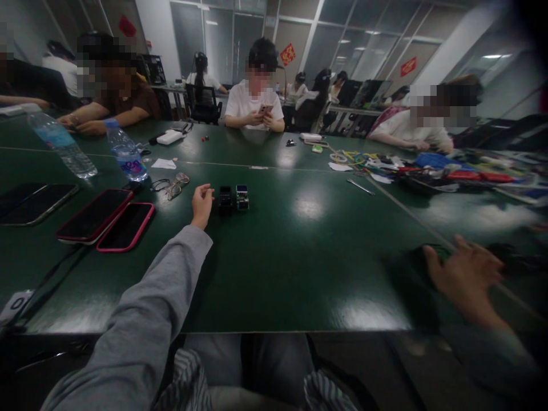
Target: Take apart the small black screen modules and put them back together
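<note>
Fingers, left hand (pixel 202 205): half curled, held beside black block (pixel 225 200).
Right hand (pixel 467 275): fingers spread, blurred.
Tabletop (pixel 278 274): block set well behind front edge.

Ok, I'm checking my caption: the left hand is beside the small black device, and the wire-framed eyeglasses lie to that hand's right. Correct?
Not quite: the head view shows the wire-framed eyeglasses to the left of the left hand. The hand is beside the small black device.
</note>
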A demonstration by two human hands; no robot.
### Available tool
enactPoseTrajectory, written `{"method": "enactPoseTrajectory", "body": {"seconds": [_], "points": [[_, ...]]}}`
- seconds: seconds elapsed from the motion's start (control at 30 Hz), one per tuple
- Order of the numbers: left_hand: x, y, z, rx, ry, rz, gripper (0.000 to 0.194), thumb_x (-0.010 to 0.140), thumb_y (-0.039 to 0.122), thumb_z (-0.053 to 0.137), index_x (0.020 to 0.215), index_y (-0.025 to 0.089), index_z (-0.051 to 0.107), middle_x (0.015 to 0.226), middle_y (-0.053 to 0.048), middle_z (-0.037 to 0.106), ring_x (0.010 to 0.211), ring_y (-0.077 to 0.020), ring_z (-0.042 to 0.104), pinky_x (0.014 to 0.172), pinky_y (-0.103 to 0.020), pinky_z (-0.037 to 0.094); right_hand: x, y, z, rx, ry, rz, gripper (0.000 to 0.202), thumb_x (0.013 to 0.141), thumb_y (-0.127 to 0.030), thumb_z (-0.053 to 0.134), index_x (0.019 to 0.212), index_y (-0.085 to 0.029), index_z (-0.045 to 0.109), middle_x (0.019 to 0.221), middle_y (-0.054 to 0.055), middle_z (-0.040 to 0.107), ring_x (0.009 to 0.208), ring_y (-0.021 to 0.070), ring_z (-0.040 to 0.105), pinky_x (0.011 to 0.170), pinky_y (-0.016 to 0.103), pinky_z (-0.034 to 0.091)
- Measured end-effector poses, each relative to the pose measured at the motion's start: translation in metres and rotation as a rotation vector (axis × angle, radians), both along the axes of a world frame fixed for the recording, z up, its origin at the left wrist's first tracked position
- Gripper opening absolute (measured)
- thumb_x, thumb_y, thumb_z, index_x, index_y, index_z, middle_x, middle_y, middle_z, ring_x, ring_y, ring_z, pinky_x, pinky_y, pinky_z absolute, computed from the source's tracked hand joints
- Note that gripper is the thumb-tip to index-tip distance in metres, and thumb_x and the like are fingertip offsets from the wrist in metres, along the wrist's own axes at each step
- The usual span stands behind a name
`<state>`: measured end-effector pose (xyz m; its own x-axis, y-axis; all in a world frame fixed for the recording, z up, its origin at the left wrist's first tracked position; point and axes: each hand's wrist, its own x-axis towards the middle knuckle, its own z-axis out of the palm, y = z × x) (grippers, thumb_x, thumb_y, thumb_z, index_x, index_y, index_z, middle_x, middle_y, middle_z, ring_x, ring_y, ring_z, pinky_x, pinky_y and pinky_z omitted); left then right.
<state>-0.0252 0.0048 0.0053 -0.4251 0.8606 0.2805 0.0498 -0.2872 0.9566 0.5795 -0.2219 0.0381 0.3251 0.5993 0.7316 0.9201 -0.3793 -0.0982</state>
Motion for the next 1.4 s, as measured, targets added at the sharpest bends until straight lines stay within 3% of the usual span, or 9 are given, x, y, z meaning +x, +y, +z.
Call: {"method": "enactPoseTrajectory", "body": {"seconds": [0.07,0.17,0.23,0.33,0.47,0.63,0.93,1.13,1.4], "points": [[0.001,-0.001,0.001,0.014,0.021,-0.021,0.021,0.087,0.022,0.059,0.107,0.019,0.062,0.1,-0.007,0.067,0.092,-0.0159,0.066,0.078,-0.027,0.053,-0.049,0.02,0.0,-0.069,0.046,0.117,0.095,0.088,-0.078,0.015,0.149,-0.009,0.04,0.138,0.035,0.044,0.137,0.0415,0.036,0.098,0.062,0.031],[0.002,-0.004,0.004,0.034,0.083,-0.063,0.026,0.084,0.028,0.065,0.109,0.019,0.063,0.104,-0.007,0.067,0.095,-0.0165,0.064,0.086,-0.03,0.052,-0.146,0.049,0.0,-0.2,0.099,0.348,0.077,0.095,-0.067,0.026,0.148,-0.013,0.04,0.145,0.026,0.042,0.137,0.0389,0.037,0.105,0.058,0.034],[0.004,-0.007,0.005,0.037,0.154,-0.098,0.03,0.083,0.03,0.068,0.11,0.019,0.065,0.108,-0.007,0.066,0.094,-0.0166,0.063,0.089,-0.032,0.05,-0.216,0.065,-0.002,-0.306,0.094,0.576,0.064,0.098,-0.057,0.032,0.149,-0.019,0.036,0.151,0.02,0.038,0.14,0.0366,0.035,0.107,0.058,0.034],[0.005,-0.009,0.006,0.055,0.252,-0.127,0.03,0.081,0.03,0.07,0.109,0.02,0.067,0.112,-0.008,0.065,0.091,-0.017,0.062,0.09,-0.035,0.05,-0.308,0.085,-0.004,-0.384,0.063,0.867,0.061,0.099,-0.051,0.038,0.153,-0.024,0.028,0.158,0.015,0.029,0.147,0.0311,0.027,0.115,0.055,0.028],[0.004,-0.008,0.003,0.077,0.324,-0.127,0.028,0.08,0.028,0.071,0.107,0.021,0.07,0.115,-0.008,0.063,0.09,-0.0173,0.061,0.09,-0.036,0.05,-0.38,0.122,-0.003,-0.357,0.042,1.03,0.063,0.099,-0.047,0.04,0.155,-0.023,0.022,0.164,0.011,0.017,0.153,0.0272,0.013,0.121,0.052,0.019],[0.004,-0.007,0.002,0.09,0.336,-0.128,0.026,0.079,0.024,0.071,0.105,0.021,0.07,0.114,-0.008,0.062,0.092,-0.0175,0.061,0.092,-0.036,0.05,-0.393,0.153,-0.005,-0.402,0.099,1.077,0.057,0.099,-0.039,0.042,0.152,-0.025,0.028,0.16,0.008,0.03,0.149,0.027,0.025,0.119,0.054,0.024],[0.003,-0.006,0.003,0.082,0.344,-0.136,0.025,0.078,0.023,0.072,0.103,0.021,0.071,0.114,-0.007,0.061,0.09,-0.0173,0.063,0.092,-0.038,0.05,-0.388,0.147,0.002,-0.365,0.22,1.029,0.033,0.094,-0.036,0.054,0.121,-0.017,0.053,0.127,0.017,0.053,0.121,0.0347,0.05,0.095,0.055,0.049],[0.003,-0.006,0.003,0.077,0.334,-0.166,0.027,0.079,0.026,0.071,0.106,0.021,0.07,0.119,-0.008,0.06,0.099,-0.0198,0.063,0.094,-0.039,0.051,-0.384,0.151,-0.005,-0.261,0.304,0.973,0.039,0.09,-0.031,0.057,0.124,-0.016,0.048,0.125,0.018,0.05,0.117,0.032,0.054,0.092,0.05,0.054],[0.003,-0.005,0.001,0.093,0.3,-0.201,0.027,0.079,0.024,0.071,0.107,0.021,0.069,0.126,-0.009,0.059,0.101,-0.0191,0.064,0.095,-0.04,0.052,-0.377,0.152,-0.01,-0.338,0.459,0.987,0.042,0.091,-0.025,0.052,0.13,-0.015,0.041,0.122,0.017,0.062,0.103,0.0293,0.066,0.086,0.045,0.055]]}}
